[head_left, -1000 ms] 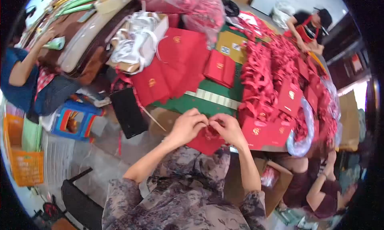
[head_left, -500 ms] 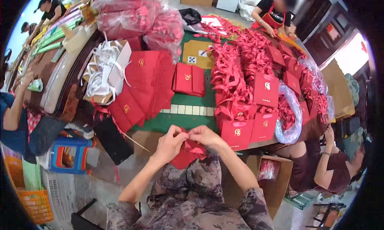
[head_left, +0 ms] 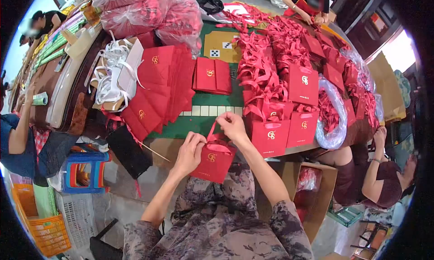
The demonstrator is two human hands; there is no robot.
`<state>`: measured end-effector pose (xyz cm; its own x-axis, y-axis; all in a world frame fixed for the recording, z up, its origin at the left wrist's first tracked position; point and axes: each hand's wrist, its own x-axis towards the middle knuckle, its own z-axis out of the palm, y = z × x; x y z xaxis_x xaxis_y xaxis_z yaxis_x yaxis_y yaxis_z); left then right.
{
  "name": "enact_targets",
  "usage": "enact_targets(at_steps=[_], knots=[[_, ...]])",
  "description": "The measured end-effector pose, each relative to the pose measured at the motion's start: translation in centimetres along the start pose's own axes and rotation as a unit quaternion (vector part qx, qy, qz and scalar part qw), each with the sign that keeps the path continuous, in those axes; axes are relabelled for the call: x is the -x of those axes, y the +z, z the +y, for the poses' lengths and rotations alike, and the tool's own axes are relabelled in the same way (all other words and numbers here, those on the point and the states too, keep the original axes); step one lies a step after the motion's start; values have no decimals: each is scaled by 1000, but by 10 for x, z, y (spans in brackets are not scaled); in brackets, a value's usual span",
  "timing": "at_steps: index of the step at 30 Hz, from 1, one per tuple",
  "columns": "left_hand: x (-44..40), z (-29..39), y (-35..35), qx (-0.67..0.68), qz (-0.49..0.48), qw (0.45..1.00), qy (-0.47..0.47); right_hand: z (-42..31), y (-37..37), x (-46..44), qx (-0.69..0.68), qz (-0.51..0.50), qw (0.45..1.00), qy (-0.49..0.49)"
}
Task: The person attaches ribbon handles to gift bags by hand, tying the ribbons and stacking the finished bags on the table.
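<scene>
A small red paper gift bag with a gold logo hangs above my lap, slightly tilted. At its upper left corner, my left hand is closed on the bag. My right hand is raised above the bag, its fingers pinching the end of a red ribbon that runs down to the bag's top. Another stretch of ribbon, a loop, lies across the bag's front near the rim. The fingertips of my left hand are partly hidden behind the bag and ribbon.
Finished-looking red bags with ribbons crowd the table's right side. Flat red bags fan out at left, beside a box of white ribbons. A smaller red stack lies mid-table. Co-workers sit around; an open carton stands at my right.
The bag has turned so its logo front shows. My right hand has moved up and away from my left, drawing the ribbon upward.
</scene>
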<state>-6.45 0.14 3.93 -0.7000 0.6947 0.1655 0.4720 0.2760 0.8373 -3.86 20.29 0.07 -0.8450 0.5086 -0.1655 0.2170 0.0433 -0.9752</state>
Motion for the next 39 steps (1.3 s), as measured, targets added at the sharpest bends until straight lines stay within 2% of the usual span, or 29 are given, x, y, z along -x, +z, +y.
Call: enact_targets(at_steps=[1, 3, 4, 6, 8, 10, 14, 15, 16, 18, 21, 23, 25, 27, 28, 29, 30, 31, 32, 33, 39], knots=[[0, -1, 1, 6, 9, 1000, 5, 3, 2, 0, 0, 2, 1000, 3], [2, -7, 2, 11, 15, 1000, 8, 8, 8, 0, 69, 39, 994, -74], [2, -12, 2, 6, 13, 1000, 12, 8, 10, -2, 118, 62, 988, -81], [4, -16, 2, 2, 9, 1000, 16, 8, 7, -3, 134, 51, 985, -93], [6, -17, 2, 19, 40, 999, -21, 6, 1, 0, 152, 39, 982, -107], [7, -17, 1, 4, 41, 998, -43, 0, -10, 7, 268, 130, 926, -233], [0, -15, 5, -20, 76, 991, -109, -43, -36, 52, 343, 147, 908, -193], [-3, -14, 7, -19, 74, 991, -109, -51, -40, 61, 412, 114, 895, -131], [-7, -13, 11, -71, 85, 991, -76, -52, -42, 69, 476, 79, 873, -67], [-12, -13, 22, -154, 104, 982, -20, -35, -37, 77, 484, 75, 869, -65], [-19, -17, 33, -179, 64, 981, -36, -19, -28, 79, 501, 65, 862, -34], [-22, -17, 36, -191, 76, 978, -32, 2, -21, 77, 480, 85, 872, -38], [-26, -17, 37, -193, 32, 979, -56, 6, -16, 77, 465, 96, 879, -46], [-26, -19, 39, -169, 46, 983, -50, 6, -16, 77, 329, 116, 926, -146], [-27, -19, 40, -142, 58, 987, -43, 5, -16, 77, 329, 116, 926, -147], [-26, -19, 41, -143, 58, 987, -43, 3, -15, 76, 247, 86, 960, -103], [-26, -17, 42, -85, 74, 992, -60, 2, -13, 75, 162, 56, 984, -58], [-26, -14, 42, -28, 89, 993, -77, 5, -9, 72, 161, 56, 984, -57], [-26, -12, 41, -28, 88, 993, -77, 11, -3, 68, 6, 38, 999, 2], [-25, -11, 39, -30, 86, 993, -78, 10, 1, 66, -149, 18, 987, 61], [-24, -10, 36, -42, 88, 995, -36, 10, 0, 67, -195, -12, 975, 107]])
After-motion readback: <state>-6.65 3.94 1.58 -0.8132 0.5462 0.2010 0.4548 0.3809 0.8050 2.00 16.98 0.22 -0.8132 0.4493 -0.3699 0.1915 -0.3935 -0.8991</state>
